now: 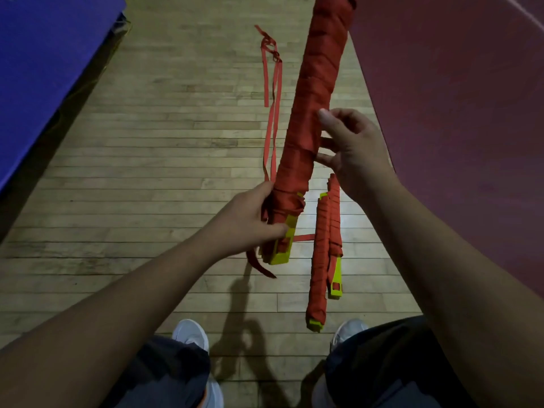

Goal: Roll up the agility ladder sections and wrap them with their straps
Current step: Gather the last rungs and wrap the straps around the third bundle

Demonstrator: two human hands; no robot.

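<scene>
A long ladder bundle [312,92], yellow rungs wound in red strap, points up and away from me. My left hand [250,219] grips its near end, thumb on the yellow rung ends [284,245]. My right hand [350,145] touches the bundle's right side with spread fingers, holding nothing. A loose red strap [272,107] trails from the bundle and hangs over the floor. A second wrapped bundle [322,254] lies on the floor below my right hand, with yellow ends showing.
Wooden plank floor [147,172] underfoot. A blue mat [44,69] lies at the left, a dark red mat [456,113] at the right. My two shoes [191,334] are at the bottom, close to the floor bundle.
</scene>
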